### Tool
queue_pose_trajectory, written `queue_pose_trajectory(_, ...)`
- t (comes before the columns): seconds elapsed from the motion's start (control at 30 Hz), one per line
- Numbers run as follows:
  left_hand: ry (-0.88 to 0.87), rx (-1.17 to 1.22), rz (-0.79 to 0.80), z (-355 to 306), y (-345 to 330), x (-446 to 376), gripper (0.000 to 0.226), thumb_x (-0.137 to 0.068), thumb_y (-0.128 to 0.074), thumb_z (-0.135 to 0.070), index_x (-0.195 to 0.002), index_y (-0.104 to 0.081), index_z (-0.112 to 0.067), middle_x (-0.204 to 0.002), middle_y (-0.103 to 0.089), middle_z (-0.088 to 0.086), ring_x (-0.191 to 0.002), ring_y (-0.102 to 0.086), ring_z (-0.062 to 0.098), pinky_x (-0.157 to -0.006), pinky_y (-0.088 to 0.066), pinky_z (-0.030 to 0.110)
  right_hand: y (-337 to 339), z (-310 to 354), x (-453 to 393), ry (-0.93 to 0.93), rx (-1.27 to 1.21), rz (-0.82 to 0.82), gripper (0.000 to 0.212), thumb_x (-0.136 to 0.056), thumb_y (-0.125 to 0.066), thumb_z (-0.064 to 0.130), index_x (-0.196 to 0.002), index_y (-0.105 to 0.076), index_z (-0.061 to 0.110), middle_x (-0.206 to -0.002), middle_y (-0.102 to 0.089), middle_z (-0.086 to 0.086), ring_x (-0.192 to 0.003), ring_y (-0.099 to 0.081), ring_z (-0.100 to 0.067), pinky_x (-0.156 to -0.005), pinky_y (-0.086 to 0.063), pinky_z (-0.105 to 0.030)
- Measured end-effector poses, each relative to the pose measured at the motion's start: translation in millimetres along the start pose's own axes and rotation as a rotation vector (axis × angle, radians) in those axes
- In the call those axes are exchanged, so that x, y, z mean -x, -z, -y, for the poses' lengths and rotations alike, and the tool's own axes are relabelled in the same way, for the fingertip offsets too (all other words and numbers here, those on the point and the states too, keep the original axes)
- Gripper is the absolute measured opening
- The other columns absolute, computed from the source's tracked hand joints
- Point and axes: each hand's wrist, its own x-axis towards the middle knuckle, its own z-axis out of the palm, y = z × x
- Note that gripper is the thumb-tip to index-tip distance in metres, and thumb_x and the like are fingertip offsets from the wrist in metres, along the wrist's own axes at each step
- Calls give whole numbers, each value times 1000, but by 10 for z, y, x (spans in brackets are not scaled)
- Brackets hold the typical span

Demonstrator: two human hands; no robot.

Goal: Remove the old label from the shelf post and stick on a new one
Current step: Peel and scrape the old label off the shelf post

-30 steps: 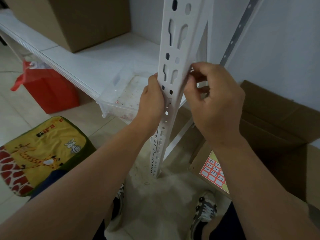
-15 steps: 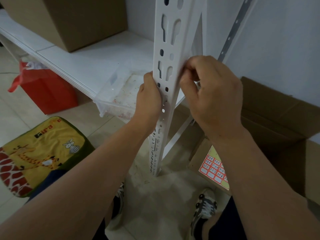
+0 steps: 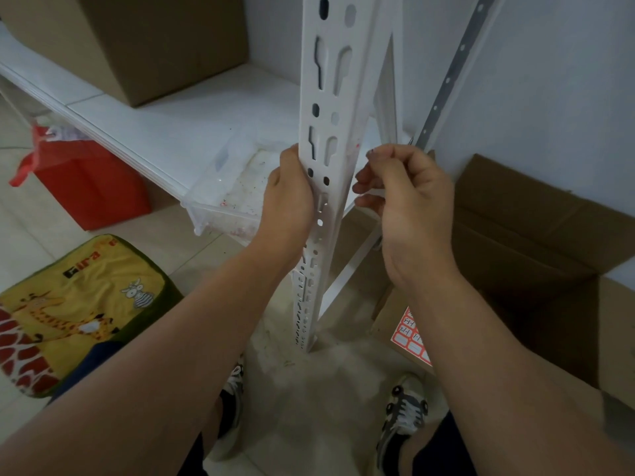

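The left hand (image 3: 290, 197) grips the white slotted shelf post (image 3: 326, 132) from its left edge, fingers wrapped behind. The right hand (image 3: 409, 201), just right of the post and apart from it, has curled fingers; whether they pinch a label cannot be told. A sheet of red-bordered labels (image 3: 410, 333) lies below the right wrist.

A storeroom, by the look of it. A white slotted metal post (image 3: 326, 166) carries a white shelf (image 3: 165, 132) with a cardboard box (image 3: 161, 42) on it. Another open box (image 3: 536, 242) sits on the tiled floor (image 3: 20, 214) against a bare wall (image 3: 556, 80), holding a sheet of red-bordered labels (image 3: 410, 334). A red bin (image 3: 89, 187) stands under the shelf.
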Motion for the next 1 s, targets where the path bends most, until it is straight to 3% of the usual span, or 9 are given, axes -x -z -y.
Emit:
queue_pose_trajectory(0.1,-122,-37,-72,25,26,19,32,-106,-26,-28,-85,-49,-22,-70,-53,-11,-54,-50,-15,-58,-40,11,30,49,40,-10,-125,85,22,-96,-52,7,-82,-67,14,-70,-64,-1,-71,-62,-18,-64,-52,-27)
queue_pose_trajectory(0.23,-524,-22,-176,50,95,117,6,-101,-41,-14,-103,-47,-17,-86,-49,-8,-76,-50,-8,-71,-43,10,53,76,71,-54,-288,205,23,-93,-47,9,-80,-65,13,-67,-62,-5,-67,-59,-20,-61,-50,-30)
queue_pose_trajectory(0.37,-903,-179,-238,79,136,212,18,-91,-52,-8,-109,-52,-7,-95,-50,6,-87,-52,16,-76,-42,19,81,87,83,-71,-356,290,22,-84,-45,16,-78,-65,11,-65,-60,-6,-64,-56,-19,-60,-49,-30)
queue_pose_trajectory(0.47,-1063,-334,-239,81,127,268,22,-89,-55,-9,-105,-61,6,-92,-56,13,-85,-52,17,-76,-39,13,100,100,103,-59,-349,348,25,-85,-43,19,-76,-66,13,-65,-58,-4,-64,-55,-18,-59,-47,-29)
queue_pose_trajectory(0.67,-1166,-378,-136,90,110,277,19,-89,-59,-4,-103,-66,9,-89,-65,16,-85,-56,14,-78,-42,13,114,93,104,-53,-355,391,26,-84,-45,21,-72,-68,14,-68,-58,-3,-67,-54,-15,-61,-45,-28)
queue_pose_trajectory(1.0,-1143,-365,-154,107,140,233,8,-91,-69,-7,-90,-69,1,-85,-65,5,-78,-57,9,-73,-45,14,132,58,59,-67,-350,428,26,-84,-43,19,-79,-64,5,-62,-51,-12,-59,-48,-22,-56,-41,-33)
